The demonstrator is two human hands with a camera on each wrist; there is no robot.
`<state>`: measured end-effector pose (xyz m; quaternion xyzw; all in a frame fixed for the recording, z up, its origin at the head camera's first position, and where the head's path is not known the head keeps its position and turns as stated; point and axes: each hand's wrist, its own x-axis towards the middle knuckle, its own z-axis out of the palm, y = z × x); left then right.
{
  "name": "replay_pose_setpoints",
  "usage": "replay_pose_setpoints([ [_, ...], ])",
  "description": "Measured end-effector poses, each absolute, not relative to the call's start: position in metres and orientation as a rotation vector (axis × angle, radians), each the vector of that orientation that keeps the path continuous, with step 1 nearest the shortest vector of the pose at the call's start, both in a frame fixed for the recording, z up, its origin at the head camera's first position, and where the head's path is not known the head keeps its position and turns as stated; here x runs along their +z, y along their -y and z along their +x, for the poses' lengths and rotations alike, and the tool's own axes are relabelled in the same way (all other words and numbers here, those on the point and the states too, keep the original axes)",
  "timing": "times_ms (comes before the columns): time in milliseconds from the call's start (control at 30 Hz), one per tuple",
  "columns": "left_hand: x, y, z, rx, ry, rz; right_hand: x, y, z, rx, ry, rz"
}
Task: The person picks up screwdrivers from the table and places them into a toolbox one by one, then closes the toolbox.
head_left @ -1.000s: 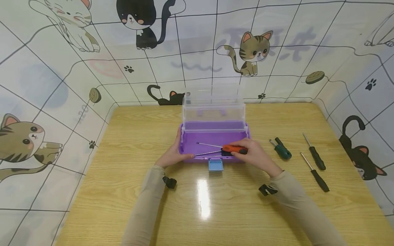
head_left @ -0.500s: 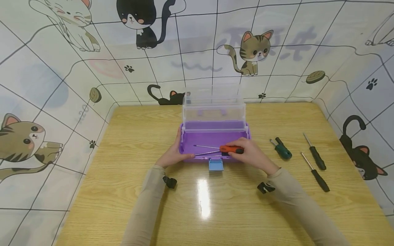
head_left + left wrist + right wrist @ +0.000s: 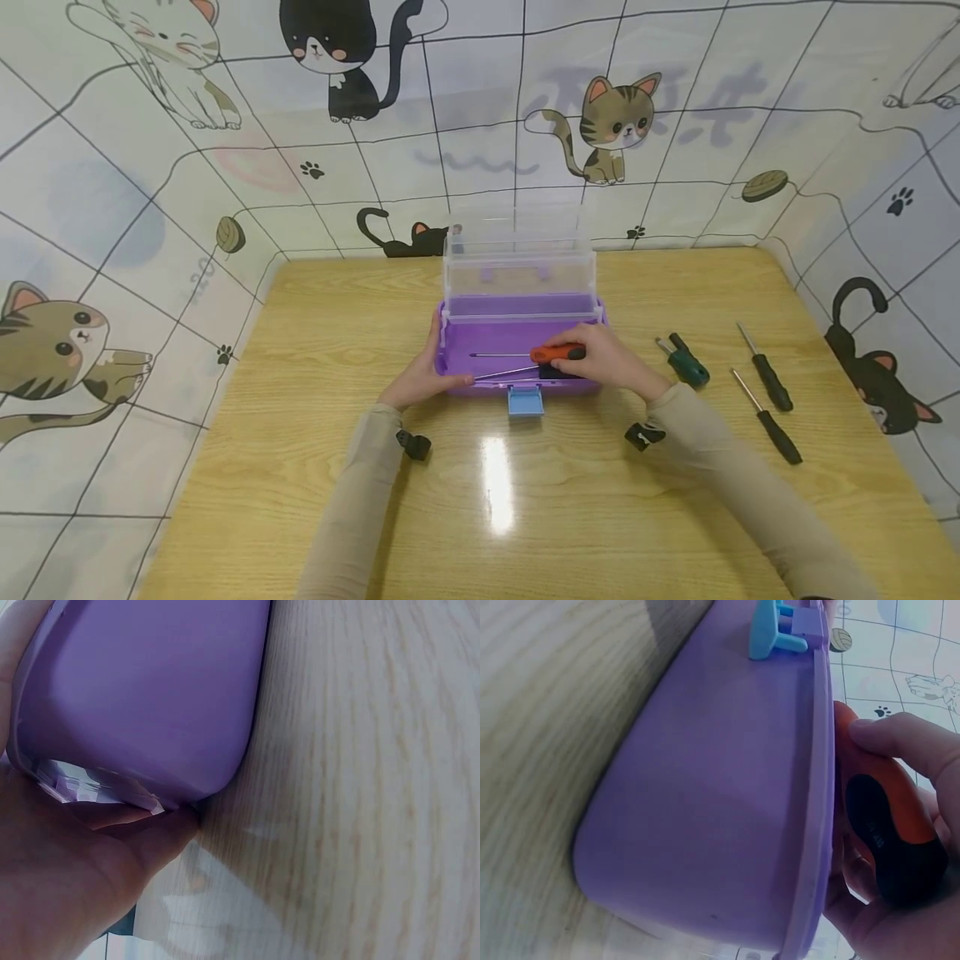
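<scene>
A purple toolbox (image 3: 480, 337) with its clear lid (image 3: 521, 279) raised sits toward the back of the table. My left hand (image 3: 420, 377) grips its left end, thumb along the front rim and fingers round the side. In my right hand (image 3: 611, 362) is an orange-and-black screwdriver (image 3: 551, 353), pinched by the handle, its thin shaft pointing left inside the box. Below it another screwdriver (image 3: 510, 372) with a black handle lies along the front wall. The right wrist view shows the orange handle (image 3: 889, 795) just past the box's rim.
On the table (image 3: 337, 317) to the right lie a short green-handled screwdriver (image 3: 686, 367), a small black piece beside it, and two black-handled screwdrivers (image 3: 772, 382) (image 3: 780, 437). A blue latch (image 3: 525, 402) hangs down at the box front. A cat-patterned wall sheet (image 3: 480, 125) stands behind.
My right hand has shifted left with the orange-and-black screwdriver, then slightly toward the back, showing more of the black handle below. My left hand stays at the toolbox's left end.
</scene>
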<state>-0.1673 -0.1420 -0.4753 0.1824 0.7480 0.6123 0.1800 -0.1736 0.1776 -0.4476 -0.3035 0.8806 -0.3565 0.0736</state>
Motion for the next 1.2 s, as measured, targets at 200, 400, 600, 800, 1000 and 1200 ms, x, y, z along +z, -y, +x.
replay_pose_setpoints([
  [200,-0.472,0.142,-0.165,1.710,-2.142,0.521,-0.444,-0.177,-0.183,-1.101,-2.560,-0.875],
  [400,-0.475,0.142,-0.167,1.748,-2.107,0.532,-0.446,-0.173,-0.189,-1.022,-2.557,-0.911],
  [600,-0.475,0.142,-0.166,1.734,-2.113,0.508,-0.451,-0.168,-0.198,-0.912,-2.538,-0.989],
  [800,-0.475,0.143,-0.165,1.723,-2.113,0.489,-0.446,-0.167,-0.205,-0.827,-2.487,-1.068],
  [1000,-0.476,0.143,-0.165,1.721,-2.109,0.449,-0.442,-0.164,-0.209,-0.747,-2.451,-1.071],
  [1200,-0.477,0.143,-0.166,1.743,-2.089,0.455,-0.443,-0.161,-0.213,-0.654,-2.477,-1.100],
])
